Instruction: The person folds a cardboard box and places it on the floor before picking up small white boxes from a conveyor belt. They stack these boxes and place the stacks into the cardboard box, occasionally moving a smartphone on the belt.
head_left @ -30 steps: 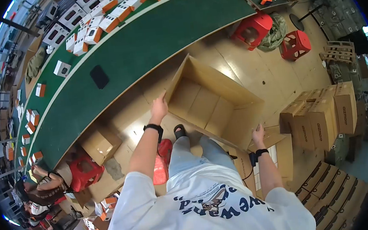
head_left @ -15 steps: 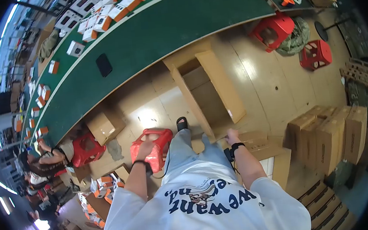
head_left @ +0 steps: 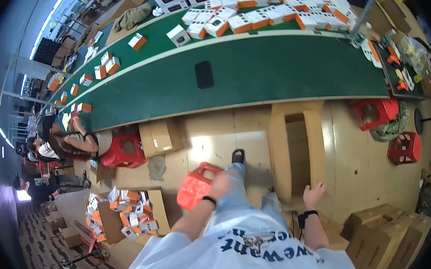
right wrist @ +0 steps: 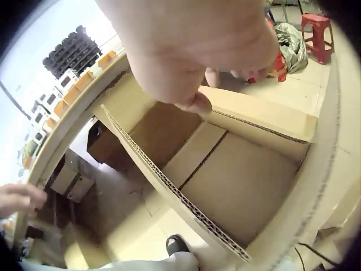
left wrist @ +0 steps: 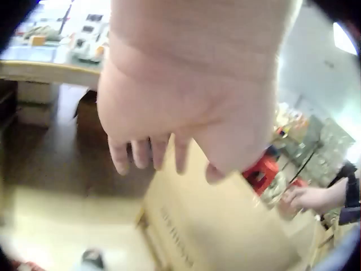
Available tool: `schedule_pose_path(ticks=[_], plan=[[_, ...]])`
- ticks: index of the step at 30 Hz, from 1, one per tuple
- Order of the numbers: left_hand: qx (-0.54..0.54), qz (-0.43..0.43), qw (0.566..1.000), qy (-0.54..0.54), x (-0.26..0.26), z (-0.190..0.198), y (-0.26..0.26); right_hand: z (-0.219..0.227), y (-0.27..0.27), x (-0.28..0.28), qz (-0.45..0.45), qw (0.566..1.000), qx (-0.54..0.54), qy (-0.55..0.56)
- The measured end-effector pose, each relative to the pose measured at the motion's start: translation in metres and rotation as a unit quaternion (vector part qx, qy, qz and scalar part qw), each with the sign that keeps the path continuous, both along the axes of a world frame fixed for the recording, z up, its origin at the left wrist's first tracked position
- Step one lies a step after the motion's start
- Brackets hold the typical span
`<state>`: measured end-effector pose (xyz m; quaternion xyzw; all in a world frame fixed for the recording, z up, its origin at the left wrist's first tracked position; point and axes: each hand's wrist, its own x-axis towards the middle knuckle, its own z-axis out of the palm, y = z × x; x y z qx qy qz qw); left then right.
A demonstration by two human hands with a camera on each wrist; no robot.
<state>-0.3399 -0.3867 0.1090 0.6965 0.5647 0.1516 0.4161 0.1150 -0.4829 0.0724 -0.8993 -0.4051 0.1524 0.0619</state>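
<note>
Beside the long green workbench [head_left: 271, 73], an open corrugated carton [head_left: 281, 164] stands mouth up on the tiled floor [head_left: 347, 148], its far end close to the bench's edge. A second ago both hands held it tilted; now the left hand [head_left: 223, 183] has come away and blurs past near the red plastic stool [head_left: 192, 192], fingers loose and gripping nothing. The right hand [head_left: 314, 195] is relaxed too, at the carton's near end; whether it brushes the cardboard, I can't tell. To me, the carton looks placed and let go. "We want" reads across the white T-shirt [head_left: 222, 267]. Lettering on the carton's side and on the stacked cartons [head_left: 376, 248] is too blurred to make out.
</note>
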Motion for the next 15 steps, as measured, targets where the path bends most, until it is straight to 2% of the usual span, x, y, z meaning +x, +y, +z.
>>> schedule_pose_path(ticks=[1, 2, 3, 5, 6, 7, 8, 9, 10, 11, 12, 14, 15], plan=[[0.025, -0.084, 0.996, 0.033, 0.059, 0.005, 0.034, -0.021, 0.021, 0.000, 0.006, 1.000, -0.004, 0.028], [0.056, -0.164, 0.983, 0.059, 0.119, 0.011, 0.069, -0.015, 0.042, -0.006, -0.025, 0.995, -0.083, 0.041], [0.141, -0.207, 0.967, 0.053, 0.159, 0.015, 0.083, -0.024, 0.060, -0.012, -0.034, 0.996, -0.083, 0.007], [0.130, -0.070, 0.980, 0.137, 0.228, 0.017, 0.097, -0.041, 0.067, -0.015, -0.049, 0.992, -0.116, -0.029], [0.032, 0.030, 0.992, 0.122, 0.245, -0.012, 0.107, -0.042, 0.089, -0.012, -0.058, 0.988, -0.140, -0.034], [-0.080, 0.118, 0.984, 0.111, 0.262, -0.042, 0.105, -0.062, 0.094, 0.005, 0.026, 0.989, -0.139, -0.039], [-0.163, 0.130, 0.976, 0.068, 0.271, -0.054, 0.101, -0.064, 0.109, 0.015, 0.013, 0.995, -0.084, 0.056], [-0.244, 0.146, 0.958, 0.033, 0.281, -0.066, 0.098, -0.092, 0.107, 0.029, 0.019, 0.997, -0.058, 0.044], [-0.297, 0.100, 0.949, -0.042, 0.268, -0.067, 0.108, -0.113, 0.102, 0.038, 0.036, 0.999, -0.039, -0.001], [-0.261, 0.059, 0.963, 0.036, 0.262, -0.098, 0.096, -0.093, 0.124, 0.038, -0.008, 0.994, -0.100, 0.033], [-0.325, 0.024, 0.944, 0.048, 0.241, -0.057, 0.119, -0.096, 0.127, 0.039, -0.031, 0.990, -0.134, -0.036], [-0.312, 0.131, 0.926, -0.168, 0.188, -0.106, 0.085, -0.120, 0.111, 0.075, -0.021, 0.999, -0.018, 0.020], [-0.366, 0.199, 0.876, -0.243, 0.158, -0.123, 0.076, -0.111, 0.111, 0.088, -0.038, 0.997, -0.054, 0.036]])
